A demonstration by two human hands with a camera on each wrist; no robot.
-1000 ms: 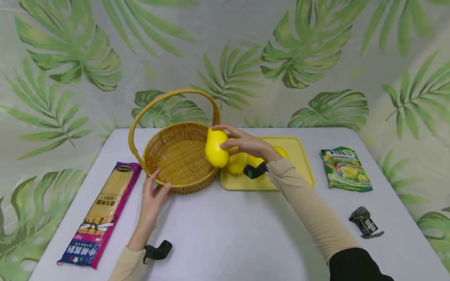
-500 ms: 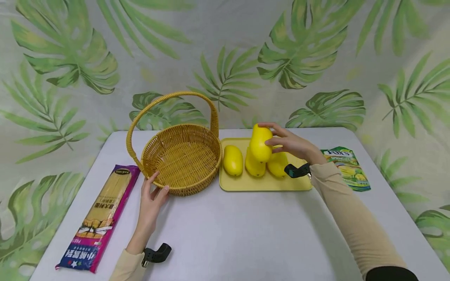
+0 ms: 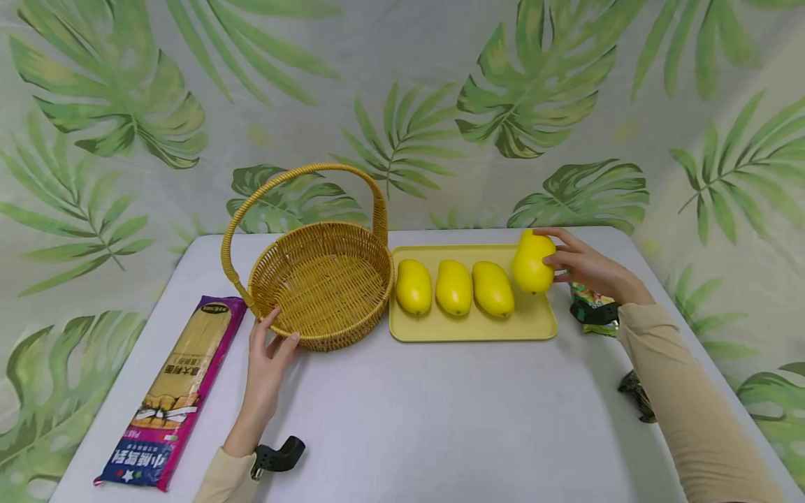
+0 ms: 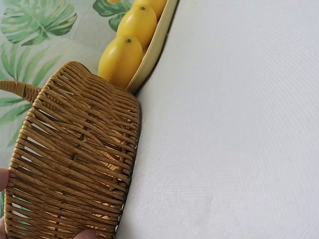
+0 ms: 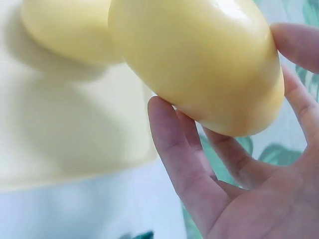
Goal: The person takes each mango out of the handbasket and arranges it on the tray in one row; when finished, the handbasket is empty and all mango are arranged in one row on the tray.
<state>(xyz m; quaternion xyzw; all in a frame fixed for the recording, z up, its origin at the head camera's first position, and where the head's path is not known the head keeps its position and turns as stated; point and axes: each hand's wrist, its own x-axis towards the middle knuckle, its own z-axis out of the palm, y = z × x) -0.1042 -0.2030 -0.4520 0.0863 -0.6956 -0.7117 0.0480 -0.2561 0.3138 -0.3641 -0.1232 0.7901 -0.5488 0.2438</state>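
My right hand grips a yellow mango with thumb and fingers, at the right end of a pale yellow tray. In the right wrist view the held mango sits between the thumb and the fingertips. Several more mangoes stand in a row on the tray, the nearest to the basket being the left mango. My left hand holds the near-left rim of a round wicker basket with a tall handle. Nothing lies in the basket. The left wrist view shows its woven wall up close.
On the left lies a long pasta packet. A green candy bag and a dark wrapped snack are at the right, partly hidden by the right arm. The basket stands right against the tray's left end.
My right hand has carried the mango rightward from beside the basket, over the row, to the tray's right end. The left hand stays at the basket rim.
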